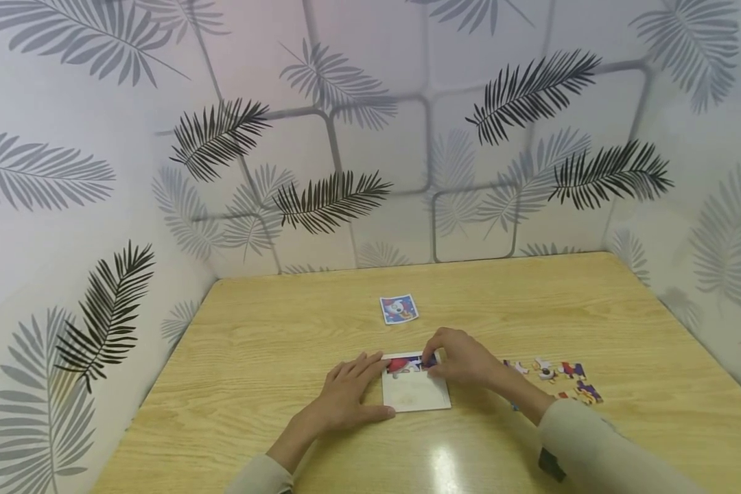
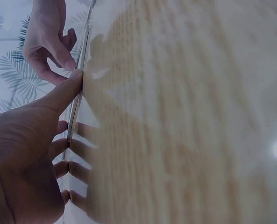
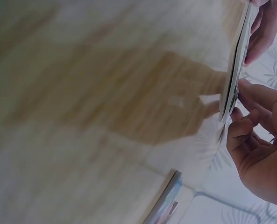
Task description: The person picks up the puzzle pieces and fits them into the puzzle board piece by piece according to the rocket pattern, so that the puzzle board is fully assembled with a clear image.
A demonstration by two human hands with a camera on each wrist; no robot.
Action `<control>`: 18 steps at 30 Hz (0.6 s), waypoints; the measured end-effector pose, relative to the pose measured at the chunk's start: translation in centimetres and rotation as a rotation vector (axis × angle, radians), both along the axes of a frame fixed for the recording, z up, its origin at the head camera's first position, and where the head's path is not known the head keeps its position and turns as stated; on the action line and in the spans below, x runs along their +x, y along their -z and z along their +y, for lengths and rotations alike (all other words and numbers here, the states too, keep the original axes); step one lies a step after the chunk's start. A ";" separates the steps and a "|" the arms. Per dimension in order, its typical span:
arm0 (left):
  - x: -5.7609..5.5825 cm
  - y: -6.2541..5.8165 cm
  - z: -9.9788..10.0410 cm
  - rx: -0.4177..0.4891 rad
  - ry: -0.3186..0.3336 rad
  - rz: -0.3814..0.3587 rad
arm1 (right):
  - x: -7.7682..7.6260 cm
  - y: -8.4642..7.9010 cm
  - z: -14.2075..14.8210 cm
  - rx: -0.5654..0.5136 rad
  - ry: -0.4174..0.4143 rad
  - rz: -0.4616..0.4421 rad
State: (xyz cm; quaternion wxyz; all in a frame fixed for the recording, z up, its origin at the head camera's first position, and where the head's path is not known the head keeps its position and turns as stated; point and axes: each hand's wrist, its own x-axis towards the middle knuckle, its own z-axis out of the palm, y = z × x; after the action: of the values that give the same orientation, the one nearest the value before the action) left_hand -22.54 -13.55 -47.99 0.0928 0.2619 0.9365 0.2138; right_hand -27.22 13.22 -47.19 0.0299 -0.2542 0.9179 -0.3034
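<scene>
A white square puzzle tray [image 1: 415, 392] lies on the table, with colourful jigsaw pieces [image 1: 400, 366] along its far edge and a bare lower part. My left hand [image 1: 350, 391] rests flat along the tray's left side, fingers spread, thumb at the near left corner. At the far right corner, my right hand [image 1: 466, 358] bends its index finger and thumb round a dark blue puzzle piece [image 1: 431, 359] in the top row. The hand hides part of that piece. In the right wrist view, the right thumb and curled fingers [image 3: 241, 128] are right at the tray's edge [image 3: 231, 79].
Several loose jigsaw pieces [image 1: 546, 372] lie to the right, partly behind the right forearm. Beyond the tray is a small square picture card [image 1: 398, 309] with a cartoon figure. The wooden table [image 1: 272, 329] meets leaf-patterned walls [image 1: 370, 151] at its back and sides.
</scene>
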 end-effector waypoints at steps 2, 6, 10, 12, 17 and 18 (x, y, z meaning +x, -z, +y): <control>0.0 0.0 0.0 0.001 -0.001 -0.004 | 0.0 0.0 -0.2 0.017 0.004 0.004; 0.0 0.1 0.0 -0.001 -0.004 -0.005 | 0.2 0.0 -0.5 0.042 0.014 0.011; -0.2 0.3 0.0 -0.004 -0.002 0.008 | 0.2 0.0 -0.7 0.056 0.032 0.023; -0.2 0.3 0.0 -0.004 -0.001 0.008 | 0.3 0.0 -0.8 0.056 0.046 0.025; -0.2 0.2 0.0 0.003 0.003 0.010 | 0.6 -0.2 -1.0 0.059 0.089 0.029; -0.2 0.2 0.0 0.003 0.003 0.011 | 0.7 -0.2 -1.1 0.060 0.100 0.028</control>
State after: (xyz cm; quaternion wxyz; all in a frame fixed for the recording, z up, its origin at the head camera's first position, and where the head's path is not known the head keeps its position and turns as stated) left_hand -22.76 -13.54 -48.15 0.0875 0.2645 0.9364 0.2135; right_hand -26.54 12.13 -46.99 0.0095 -0.2111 0.9384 -0.2734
